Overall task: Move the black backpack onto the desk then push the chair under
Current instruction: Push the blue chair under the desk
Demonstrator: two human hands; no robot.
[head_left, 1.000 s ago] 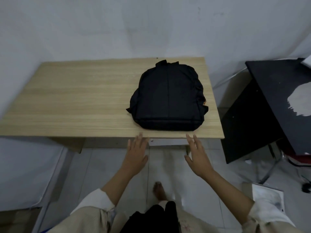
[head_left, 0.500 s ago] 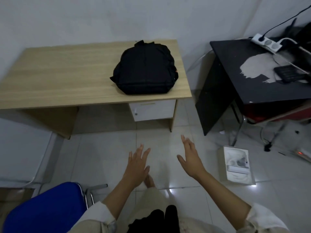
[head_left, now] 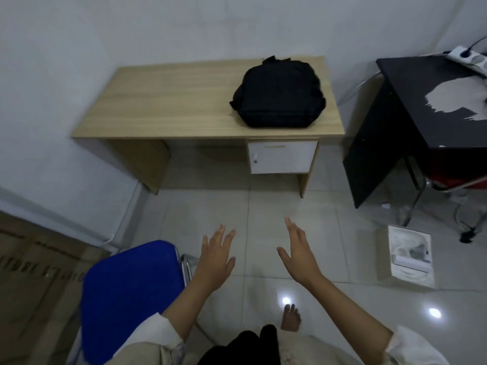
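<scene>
Backpack [head_left: 278, 94] sits on the counter [head_left: 168, 106]; both hands released, left [head_left: 214, 262], right [head_left: 300, 255]; chair [head_left: 129, 296] at seven o'clock could snag the counter leg

White wall [head_left: 184, 27] behind, glossy pale floor tiles [head_left: 329, 233] below with two bright light reflections. At right, a black table [head_left: 432, 101] with a large scraped white patch on top; a white power strip [head_left: 469, 55] with a black plug at its far corner. Red seat on chrome legs [head_left: 448, 181] beneath it. Open white box [head_left: 407, 252] on the floor nearby. Brown cardboard [head_left: 34, 259] at lower left.
</scene>
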